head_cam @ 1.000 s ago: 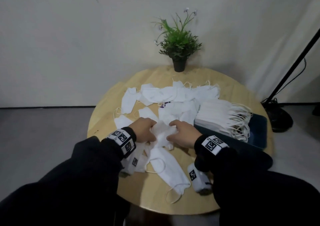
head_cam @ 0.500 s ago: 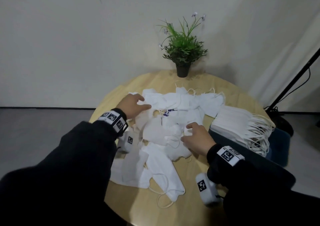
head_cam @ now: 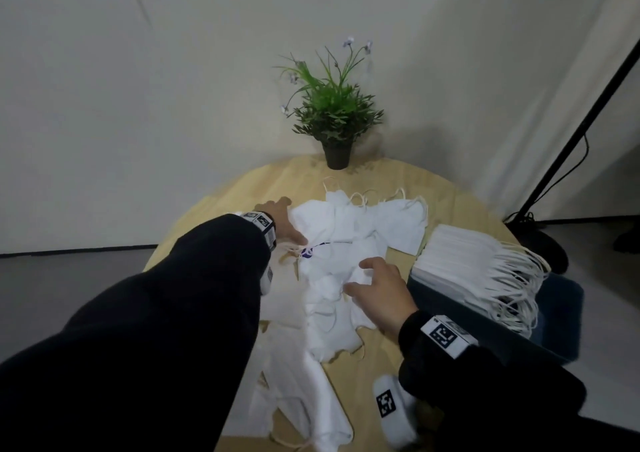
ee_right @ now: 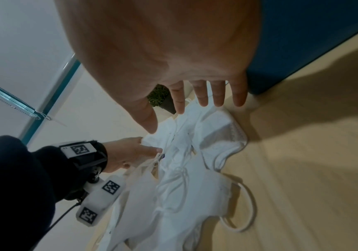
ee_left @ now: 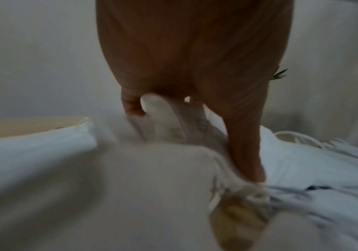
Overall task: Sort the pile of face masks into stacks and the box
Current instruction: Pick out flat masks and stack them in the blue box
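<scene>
A loose pile of white face masks (head_cam: 339, 250) lies in the middle of the round wooden table (head_cam: 450, 202). My left hand (head_cam: 282, 224) reaches to the pile's far left edge. In the left wrist view its fingers curl round a mask fold (ee_left: 163, 115) while the thumb (ee_left: 246, 152) presses on the cloth. My right hand (head_cam: 374, 285) hovers over the pile's middle with straight, spread fingers (ee_right: 199, 95) and holds nothing. The blue box (head_cam: 561, 313) stands at the right, with a stack of flat masks (head_cam: 467, 261) in it, ear loops hanging over its side.
A potted plant (head_cam: 334, 119) stands at the table's far edge. More masks (head_cam: 304, 392) lie near the front edge, partly under my left sleeve. A black stand pole (head_cam: 571, 132) rises from the floor at the right.
My left hand has left the pile's middle and moved out to its far left edge. My right hand has let go of the mask and spread its fingers over the pile.
</scene>
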Tool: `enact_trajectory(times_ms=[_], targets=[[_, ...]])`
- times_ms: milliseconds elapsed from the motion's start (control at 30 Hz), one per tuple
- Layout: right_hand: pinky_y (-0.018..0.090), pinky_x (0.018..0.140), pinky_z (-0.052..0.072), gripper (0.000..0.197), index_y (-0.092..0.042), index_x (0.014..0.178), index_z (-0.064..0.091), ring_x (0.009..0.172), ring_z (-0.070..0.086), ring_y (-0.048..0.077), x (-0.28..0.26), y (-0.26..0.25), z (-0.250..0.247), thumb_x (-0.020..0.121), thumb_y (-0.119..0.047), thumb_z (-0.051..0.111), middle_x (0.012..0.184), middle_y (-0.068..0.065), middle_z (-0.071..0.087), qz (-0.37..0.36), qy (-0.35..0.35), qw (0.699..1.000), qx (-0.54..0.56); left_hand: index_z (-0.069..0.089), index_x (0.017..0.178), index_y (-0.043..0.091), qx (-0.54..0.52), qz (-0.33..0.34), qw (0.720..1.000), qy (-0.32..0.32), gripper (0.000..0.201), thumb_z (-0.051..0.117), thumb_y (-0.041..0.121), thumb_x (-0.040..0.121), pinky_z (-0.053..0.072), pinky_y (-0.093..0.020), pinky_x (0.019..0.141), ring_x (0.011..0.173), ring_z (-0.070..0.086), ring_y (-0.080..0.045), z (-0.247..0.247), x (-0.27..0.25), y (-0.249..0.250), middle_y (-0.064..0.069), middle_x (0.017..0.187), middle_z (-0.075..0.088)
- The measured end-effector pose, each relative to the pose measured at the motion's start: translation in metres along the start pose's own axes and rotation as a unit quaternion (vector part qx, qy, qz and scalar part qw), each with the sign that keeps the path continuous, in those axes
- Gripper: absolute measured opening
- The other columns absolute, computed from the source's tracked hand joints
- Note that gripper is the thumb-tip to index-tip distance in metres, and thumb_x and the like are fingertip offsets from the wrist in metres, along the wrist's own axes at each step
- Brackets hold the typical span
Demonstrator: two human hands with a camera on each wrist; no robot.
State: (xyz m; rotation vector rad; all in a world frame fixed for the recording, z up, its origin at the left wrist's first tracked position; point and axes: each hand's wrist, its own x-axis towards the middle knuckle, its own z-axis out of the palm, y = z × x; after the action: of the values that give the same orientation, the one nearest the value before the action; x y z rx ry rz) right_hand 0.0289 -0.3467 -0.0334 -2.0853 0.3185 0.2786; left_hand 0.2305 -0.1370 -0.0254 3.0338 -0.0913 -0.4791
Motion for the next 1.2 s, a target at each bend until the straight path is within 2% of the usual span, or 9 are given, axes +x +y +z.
enact_trajectory(times_ms=[100, 333, 433, 567, 733, 833, 933, 1067, 1200], targets=[[0.046, 0.106, 0.050, 0.058, -0.028, 0.136, 0.050, 0.129, 0.051, 0.027, -0.001, -0.001, 0.000, 0.084, -0.043, 0.069, 0.141, 0.002, 0.043, -0.014, -0.004, 1.000, -0.001, 0.064, 0.121, 0.020, 0.008, 0.010, 1.000, 0.013, 0.072, 0.086, 0.060, 0.065, 0.051, -0.035, 0.078, 0.093, 0.065, -0.025, -0.020, -0.017, 0.004, -0.002, 0.109, 0.070], [0.045, 0.103, 0.052, 0.108, -0.036, 0.149, 0.035, 0.122, 0.056, 0.018, -0.022, -0.023, -0.008, 0.059, -0.076, 0.079, 0.135, -0.006, 0.051, -0.066, 0.043, 0.977, 0.198, 0.073, 0.103, 0.025, -0.197, 0.118, 0.972, 0.040, 0.033, 0.084, 0.045, 0.080, 0.056, -0.035, 0.077, 0.092, 0.071, -0.020, -0.070, -0.136, 0.006, 0.003, 0.099, 0.076], [0.046, 0.093, 0.060, 0.077, -0.026, 0.143, 0.048, 0.110, 0.071, 0.021, -0.034, -0.037, -0.011, 0.079, -0.044, 0.087, 0.125, 0.000, 0.069, -0.065, 0.025, 0.941, 0.330, 0.072, 0.100, 0.030, -0.258, 0.185, 0.948, -0.032, 0.035, 0.089, 0.048, 0.075, 0.059, -0.034, 0.078, 0.087, 0.073, -0.013, -0.058, -0.202, 0.011, 0.010, 0.094, 0.077], [0.035, 0.074, 0.061, 0.020, -0.011, 0.109, 0.073, 0.097, 0.077, 0.029, -0.054, -0.041, -0.014, 0.090, -0.004, 0.076, 0.100, 0.007, 0.081, -0.096, 0.017, 0.931, 0.353, 0.065, 0.106, 0.029, -0.331, 0.133, 0.933, -0.035, 0.050, 0.094, 0.042, 0.067, 0.057, -0.029, 0.071, 0.091, 0.071, -0.012, -0.016, -0.242, -0.003, 0.010, 0.100, 0.073], [0.032, 0.064, 0.061, 0.013, -0.012, 0.106, 0.075, 0.085, 0.077, 0.019, -0.061, -0.024, -0.024, 0.095, -0.007, 0.070, 0.096, 0.002, 0.081, -0.092, 0.045, 0.934, 0.342, 0.074, 0.111, 0.021, -0.485, 0.043, 0.873, 0.001, 0.048, 0.088, -0.001, 0.071, 0.059, -0.034, 0.072, 0.090, 0.074, -0.028, -0.007, -0.245, -0.041, -0.006, 0.101, 0.077], [0.032, 0.068, 0.060, 0.009, -0.016, 0.102, 0.076, 0.082, 0.076, 0.017, -0.062, -0.015, -0.030, 0.097, -0.012, 0.069, 0.094, 0.001, 0.081, -0.104, 0.057, 0.951, 0.284, 0.080, 0.095, 0.012, -0.547, 0.036, 0.827, 0.123, 0.022, 0.085, 0.003, 0.076, 0.052, -0.030, 0.069, 0.077, 0.069, -0.018, -0.021, -0.245, -0.052, -0.005, 0.088, 0.077], [0.035, 0.070, 0.053, 0.014, -0.007, 0.100, 0.075, 0.078, 0.070, 0.021, -0.061, -0.011, -0.033, 0.100, -0.017, 0.064, 0.090, 0.011, 0.077, -0.106, 0.048, 0.964, 0.238, 0.081, 0.096, 0.009, -0.609, 0.099, 0.781, 0.100, 0.010, 0.075, 0.006, 0.088, 0.055, -0.037, 0.080, 0.088, 0.072, -0.022, -0.036, -0.252, -0.052, -0.009, 0.099, 0.077], [0.036, 0.072, 0.050, 0.023, 0.001, 0.096, 0.074, 0.075, 0.066, 0.024, -0.063, -0.014, -0.032, 0.101, -0.018, 0.063, 0.084, 0.012, 0.070, -0.108, 0.015, 0.969, 0.223, 0.082, 0.104, 0.016, -0.464, 0.252, 0.848, -0.039, 0.023, 0.080, 0.005, 0.084, 0.057, -0.028, 0.093, 0.106, 0.074, -0.017, -0.043, -0.266, -0.028, 0.000, 0.110, 0.079], [0.036, 0.068, 0.045, 0.037, 0.012, 0.093, 0.070, 0.074, 0.057, 0.024, -0.073, -0.022, -0.024, 0.096, -0.025, 0.072, 0.081, 0.018, 0.062, -0.168, -0.075, 0.958, 0.220, 0.079, 0.092, 0.022, -0.399, 0.255, 0.879, 0.056, 0.024, 0.093, 0.018, 0.073, 0.054, -0.028, 0.086, 0.092, 0.071, -0.007, -0.018, -0.265, 0.017, 0.009, 0.096, 0.077]])
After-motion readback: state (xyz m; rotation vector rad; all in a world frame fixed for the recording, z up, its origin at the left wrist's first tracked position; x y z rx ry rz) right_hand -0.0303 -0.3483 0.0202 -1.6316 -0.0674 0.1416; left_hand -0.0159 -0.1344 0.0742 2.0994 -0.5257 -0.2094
